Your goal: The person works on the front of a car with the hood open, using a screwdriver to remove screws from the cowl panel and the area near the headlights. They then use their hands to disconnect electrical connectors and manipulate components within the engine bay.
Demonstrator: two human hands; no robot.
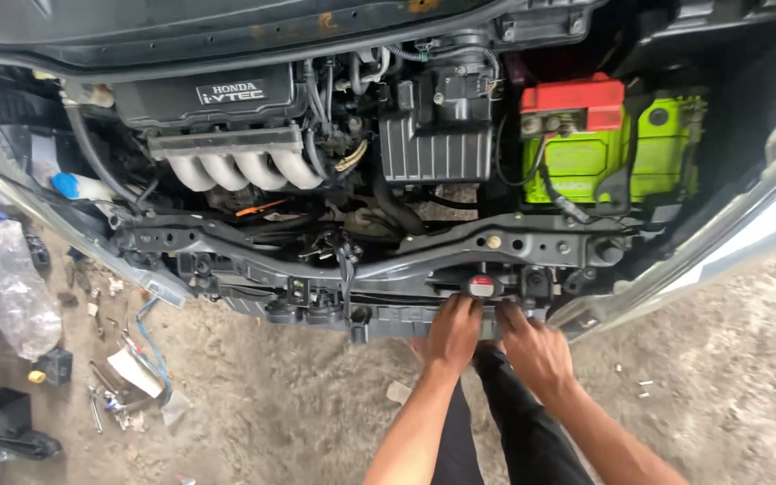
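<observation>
I look down into an open car engine bay with the front bumper removed. My left hand (454,333) and my right hand (533,348) press side by side against the lower front crossmember (388,316), just below a round red and white cap (481,286). Fingers of both hands curl onto the black part's edge; what they grip is hidden. Above runs the dark metal radiator support bar (316,256). Behind it sit the engine with its silver intake manifold (235,166), a black air box (436,135) and a bright green battery (612,153) with a red terminal cover (573,95).
The raised hood (226,31) spans the top. On the dusty concrete floor at left lie scattered tools (101,400), a clear plastic bag (18,292), black plastic parts (6,418) and a blue cable (150,346). My dark trousers (514,422) show below the hands.
</observation>
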